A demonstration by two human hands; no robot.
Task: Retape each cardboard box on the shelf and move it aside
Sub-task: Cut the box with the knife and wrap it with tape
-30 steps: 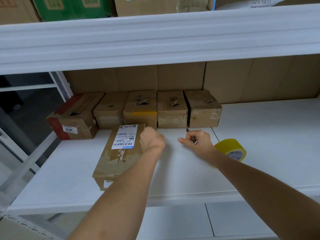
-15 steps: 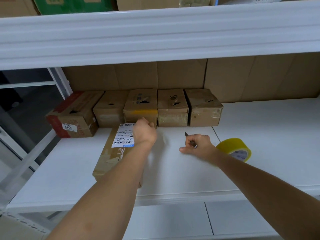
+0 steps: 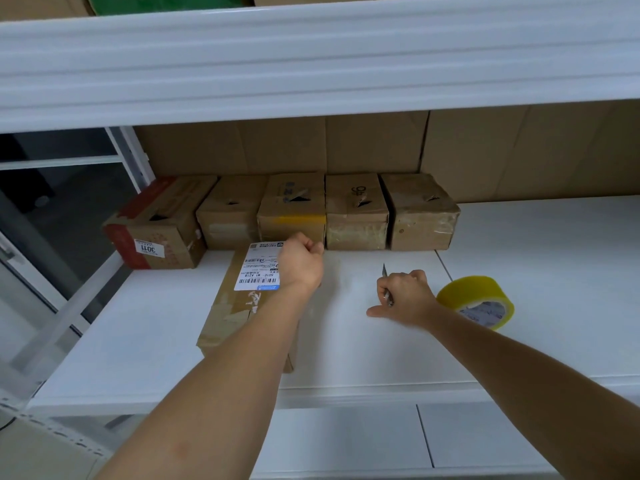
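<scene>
The long brown cardboard box with the white barcode label (image 3: 242, 299) lies on the white shelf board (image 3: 554, 271), its long axis running from the front edge toward the back row, its far end just in front of the row of small taped cardboard boxes (image 3: 356, 213). The left hand (image 3: 299, 261) sits on that far right corner, fingers curled over the edge and gripping it, so any push or slide goes along the long axis or sideways. The right hand (image 3: 405, 294) rests on the board well to the right of the box, fingers clenched around a thin metal blade (image 3: 386, 278) pointing away. The yellow roll of packing tape (image 3: 479, 299) stands just beside that wrist, nearer the right hand.
</scene>
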